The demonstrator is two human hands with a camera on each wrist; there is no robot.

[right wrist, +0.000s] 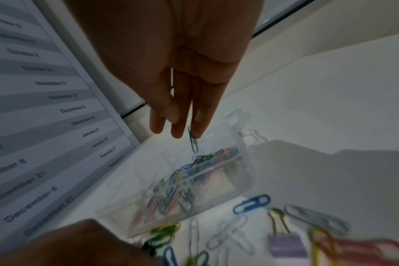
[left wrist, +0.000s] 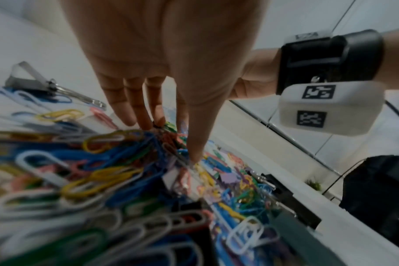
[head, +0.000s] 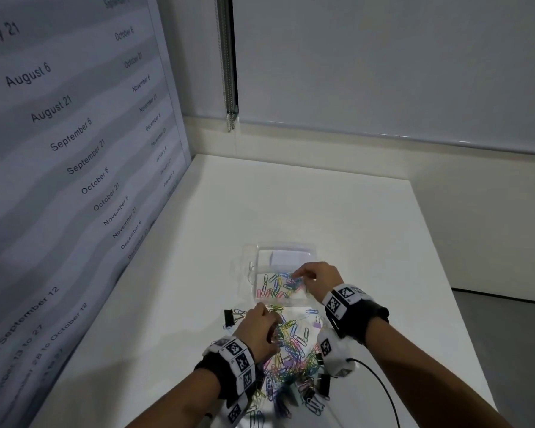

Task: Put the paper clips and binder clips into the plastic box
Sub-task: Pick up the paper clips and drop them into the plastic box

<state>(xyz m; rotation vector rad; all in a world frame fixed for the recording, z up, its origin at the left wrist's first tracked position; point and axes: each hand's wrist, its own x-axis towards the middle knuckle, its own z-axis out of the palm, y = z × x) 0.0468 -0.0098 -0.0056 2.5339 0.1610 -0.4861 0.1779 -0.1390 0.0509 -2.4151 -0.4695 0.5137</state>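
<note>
A clear plastic box [head: 254, 273] lies open on the white table with several coloured paper clips in it. My right hand [head: 297, 276] hovers over the box [right wrist: 246, 162] and pinches a green paper clip [right wrist: 192, 142] that dangles from my fingertips [right wrist: 177, 131]. A heap of coloured paper clips [head: 294, 353] lies in front of the box. My left hand [head: 272, 329] reaches down into the heap [left wrist: 103, 180], thumb and fingers [left wrist: 146, 122] closing on a bunch of clips. Black binder clips [head: 228, 316] [head: 323, 384] and a lilac binder clip [head: 317, 324] lie around the heap.
A large printed sheet of dates [head: 74, 149] stands along the table's left side. A black cable [head: 380, 387] runs from my right wrist across the near right of the table [head: 291, 196]. A blind with a bead chain [head: 229, 88] hangs behind.
</note>
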